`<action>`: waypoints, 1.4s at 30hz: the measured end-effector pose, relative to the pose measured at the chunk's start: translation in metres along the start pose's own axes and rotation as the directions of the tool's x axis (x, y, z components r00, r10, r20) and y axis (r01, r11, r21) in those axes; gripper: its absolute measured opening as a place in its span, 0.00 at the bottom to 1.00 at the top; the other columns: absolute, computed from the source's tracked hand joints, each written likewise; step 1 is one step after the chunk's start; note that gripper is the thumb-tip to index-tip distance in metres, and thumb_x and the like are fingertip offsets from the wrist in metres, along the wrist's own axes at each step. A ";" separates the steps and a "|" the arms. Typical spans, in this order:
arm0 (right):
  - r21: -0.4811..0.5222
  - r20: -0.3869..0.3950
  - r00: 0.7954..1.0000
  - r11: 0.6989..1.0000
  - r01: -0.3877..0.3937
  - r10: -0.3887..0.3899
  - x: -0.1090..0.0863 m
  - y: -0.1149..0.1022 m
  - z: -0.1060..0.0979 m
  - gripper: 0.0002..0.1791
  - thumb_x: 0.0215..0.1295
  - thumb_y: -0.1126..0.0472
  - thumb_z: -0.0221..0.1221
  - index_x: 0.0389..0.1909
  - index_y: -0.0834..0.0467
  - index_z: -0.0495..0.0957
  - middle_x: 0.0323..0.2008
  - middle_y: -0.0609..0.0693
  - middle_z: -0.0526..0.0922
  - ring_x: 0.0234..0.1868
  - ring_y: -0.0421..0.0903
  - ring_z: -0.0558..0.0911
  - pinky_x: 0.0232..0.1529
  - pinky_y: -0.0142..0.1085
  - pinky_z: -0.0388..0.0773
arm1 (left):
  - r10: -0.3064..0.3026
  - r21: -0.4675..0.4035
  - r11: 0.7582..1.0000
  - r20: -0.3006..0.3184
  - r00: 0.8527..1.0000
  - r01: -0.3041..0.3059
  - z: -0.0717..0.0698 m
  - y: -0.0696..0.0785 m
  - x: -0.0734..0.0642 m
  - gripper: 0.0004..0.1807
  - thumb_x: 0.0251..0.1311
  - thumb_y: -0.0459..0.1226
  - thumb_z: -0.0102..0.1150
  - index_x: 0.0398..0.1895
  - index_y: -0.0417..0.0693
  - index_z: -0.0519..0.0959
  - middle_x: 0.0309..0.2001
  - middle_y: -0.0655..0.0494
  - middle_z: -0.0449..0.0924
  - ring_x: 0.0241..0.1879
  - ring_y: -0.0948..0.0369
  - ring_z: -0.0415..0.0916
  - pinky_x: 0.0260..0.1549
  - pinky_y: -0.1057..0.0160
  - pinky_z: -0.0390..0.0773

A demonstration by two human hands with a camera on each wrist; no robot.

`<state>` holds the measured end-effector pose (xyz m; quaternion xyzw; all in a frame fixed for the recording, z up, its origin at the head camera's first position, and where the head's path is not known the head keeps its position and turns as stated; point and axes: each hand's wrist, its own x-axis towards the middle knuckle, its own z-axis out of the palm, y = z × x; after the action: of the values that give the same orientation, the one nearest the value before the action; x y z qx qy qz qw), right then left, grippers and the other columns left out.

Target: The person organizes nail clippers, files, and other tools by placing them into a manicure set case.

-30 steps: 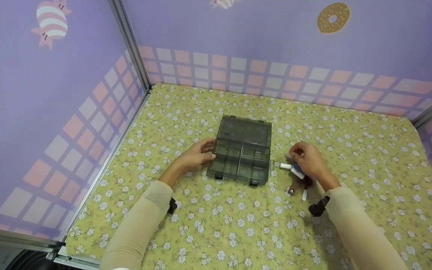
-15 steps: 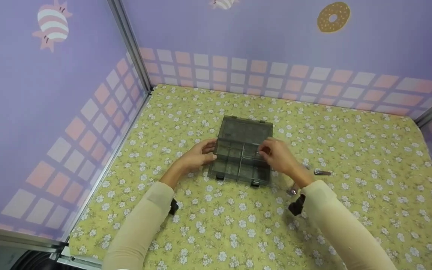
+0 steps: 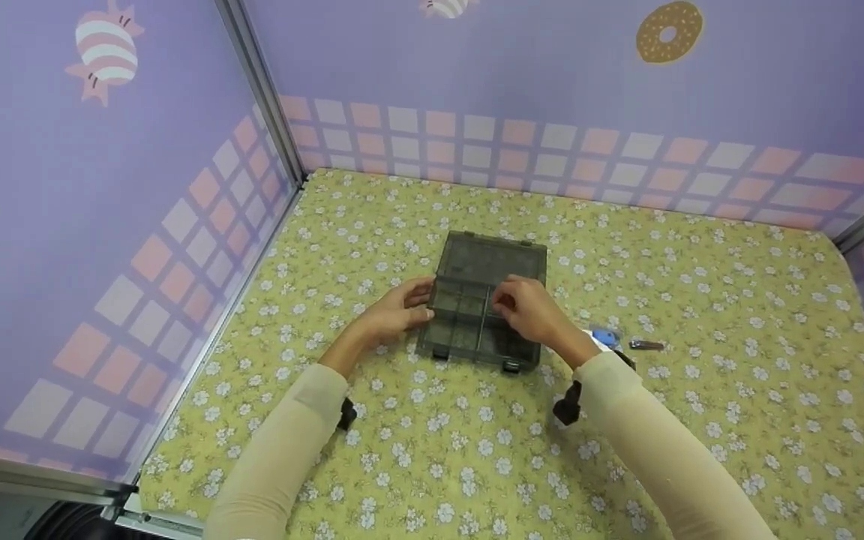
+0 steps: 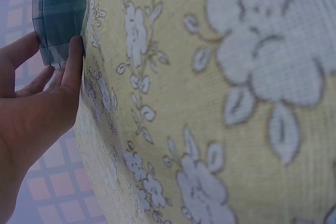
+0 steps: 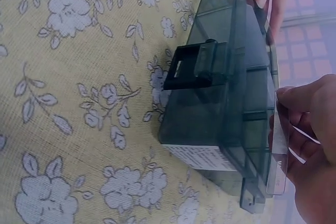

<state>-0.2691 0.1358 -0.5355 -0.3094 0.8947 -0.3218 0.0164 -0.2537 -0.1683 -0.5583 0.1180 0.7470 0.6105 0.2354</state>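
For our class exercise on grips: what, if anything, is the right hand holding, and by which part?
The right hand pinches a clear flat strip, its thumb at one end; the opposite end sticks out free.

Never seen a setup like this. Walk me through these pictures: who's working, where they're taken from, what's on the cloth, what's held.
No machine here: a person works bare-handed. The wide picture is taken from the person's head, the other two from the left and right wrists. On the yellow floral cloth stands a dark, see-through plastic box with compartments, its lid open. To its right lie a blue-and-white object, partly hidden, and a small, narrow dark object. The left hand rests against the box's side. The right hand, over the box, pinches a flat, clear plastic piece; what it is, I cannot tell.
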 end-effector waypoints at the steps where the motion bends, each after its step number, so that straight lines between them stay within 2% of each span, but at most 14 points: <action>1: 0.003 -0.003 1.000 1.000 0.002 -0.002 0.000 0.001 0.000 0.05 0.75 0.68 0.64 0.43 0.65 0.87 0.37 0.55 0.82 0.36 0.51 0.82 0.40 0.48 0.84 | 0.003 -0.004 1.000 -0.001 1.000 -0.003 0.000 0.000 0.000 0.39 0.79 0.32 0.56 0.86 0.45 0.51 0.83 0.44 0.52 0.82 0.47 0.53 0.75 0.47 0.67; 7: 0.010 -0.034 0.999 1.000 0.017 -0.016 -0.005 0.005 -0.012 0.09 0.75 0.68 0.65 0.51 0.66 0.86 0.42 0.57 0.82 0.41 0.53 0.84 0.44 0.49 0.85 | 0.012 -0.054 0.998 0.001 1.000 -0.012 -0.002 0.000 0.001 0.39 0.78 0.30 0.56 0.86 0.43 0.51 0.83 0.43 0.53 0.81 0.47 0.53 0.74 0.47 0.68; 10: 0.020 -0.052 0.999 1.000 -0.006 0.007 -0.013 0.012 -0.024 0.11 0.74 0.68 0.65 0.53 0.67 0.85 0.45 0.58 0.82 0.45 0.54 0.84 0.47 0.50 0.85 | 0.009 -0.049 0.999 0.001 1.000 -0.009 -0.002 -0.001 0.001 0.39 0.78 0.31 0.57 0.86 0.44 0.51 0.83 0.44 0.54 0.81 0.47 0.53 0.74 0.47 0.68; 16: 0.009 -0.092 0.993 0.997 -0.079 0.080 -0.037 0.036 -0.050 0.11 0.72 0.68 0.67 0.52 0.68 0.86 0.47 0.60 0.84 0.48 0.58 0.85 0.50 0.53 0.85 | -0.014 -0.006 1.000 -0.018 1.000 0.014 -0.003 -0.003 0.001 0.39 0.78 0.34 0.59 0.86 0.47 0.53 0.82 0.46 0.55 0.81 0.48 0.54 0.74 0.47 0.67; 23: 0.039 -0.106 0.975 0.981 -0.192 0.195 -0.070 0.070 -0.069 0.12 0.74 0.67 0.65 0.52 0.69 0.85 0.48 0.61 0.84 0.48 0.59 0.83 0.50 0.56 0.84 | -0.007 -0.008 1.000 -0.008 1.000 0.007 -0.004 -0.004 0.001 0.39 0.79 0.34 0.58 0.86 0.47 0.52 0.83 0.46 0.54 0.81 0.47 0.53 0.75 0.46 0.66; 28: 0.034 -0.098 0.968 0.973 -0.228 0.230 -0.091 0.084 -0.071 0.11 0.75 0.66 0.65 0.52 0.69 0.85 0.47 0.61 0.83 0.46 0.58 0.83 0.48 0.55 0.84 | -0.004 -0.022 1.000 -0.002 1.000 0.004 -0.002 -0.003 0.001 0.39 0.79 0.33 0.58 0.86 0.46 0.52 0.83 0.46 0.54 0.81 0.47 0.53 0.75 0.46 0.66; 34: 0.016 -0.092 0.973 0.977 -0.211 0.212 -0.111 0.091 -0.067 0.09 0.75 0.63 0.65 0.48 0.66 0.86 0.43 0.58 0.83 0.42 0.54 0.83 0.44 0.50 0.85 | -0.014 -0.036 0.999 0.005 1.000 0.014 -0.001 -0.003 0.002 0.40 0.79 0.33 0.58 0.87 0.47 0.52 0.83 0.47 0.53 0.82 0.48 0.53 0.75 0.47 0.67; 38: -0.002 -0.113 0.971 0.977 -0.214 0.212 -0.117 0.096 -0.064 0.09 0.74 0.63 0.67 0.47 0.66 0.87 0.42 0.57 0.83 0.40 0.53 0.84 0.42 0.49 0.85 | -0.014 -0.047 0.999 0.008 1.000 0.014 -0.001 -0.004 0.002 0.40 0.79 0.33 0.58 0.86 0.47 0.52 0.83 0.46 0.53 0.81 0.48 0.53 0.75 0.47 0.66; 42: 0.031 -0.119 0.955 0.963 -0.269 0.271 -0.119 0.100 -0.064 0.10 0.74 0.64 0.67 0.48 0.66 0.86 0.43 0.59 0.84 0.42 0.55 0.85 0.42 0.50 0.84 | -0.019 -0.025 1.000 0.002 1.000 0.019 0.000 -0.003 0.003 0.39 0.79 0.33 0.58 0.86 0.47 0.52 0.83 0.46 0.54 0.81 0.48 0.53 0.75 0.46 0.66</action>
<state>-0.2423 0.2989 -0.5639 -0.1639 0.9255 -0.3414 0.0077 -0.2559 -0.1677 -0.5618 0.1084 0.7402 0.6175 0.2432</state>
